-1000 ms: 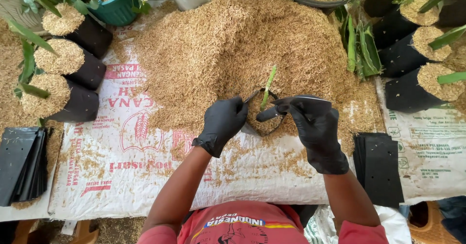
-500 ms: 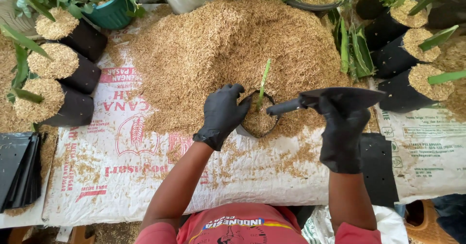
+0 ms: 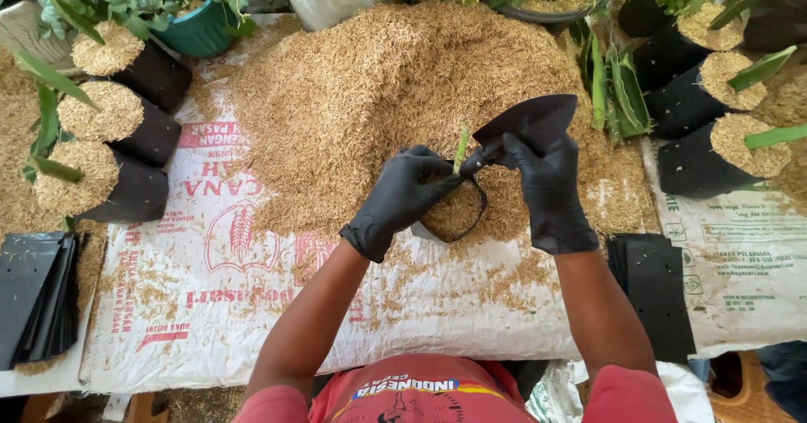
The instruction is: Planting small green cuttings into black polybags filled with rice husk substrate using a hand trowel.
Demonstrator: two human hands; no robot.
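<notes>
- Black gloves cover both hands.
- Left hand (image 3: 399, 200) has its grip on the rim of the small black bag (image 3: 454, 213), in the middle of the frame. It was on that rim a moment ago too.
- Right hand (image 3: 551, 192) has its grip clenched on the black scoop (image 3: 530, 120). A moment ago the scoop sat level and out to the right. Now it is tilted, with its low end near the bag's mouth.
- Green shoot (image 3: 461, 150) stands up in the bag.
- Husk pile (image 3: 378, 87) lies just behind the bag on the bench (image 3: 193, 305).
- Filled black bags (image 3: 126, 162) lie at the left of the frame, and flat black bags (image 3: 656, 280) at the lower right.
- I think the bag looks partly full.
</notes>
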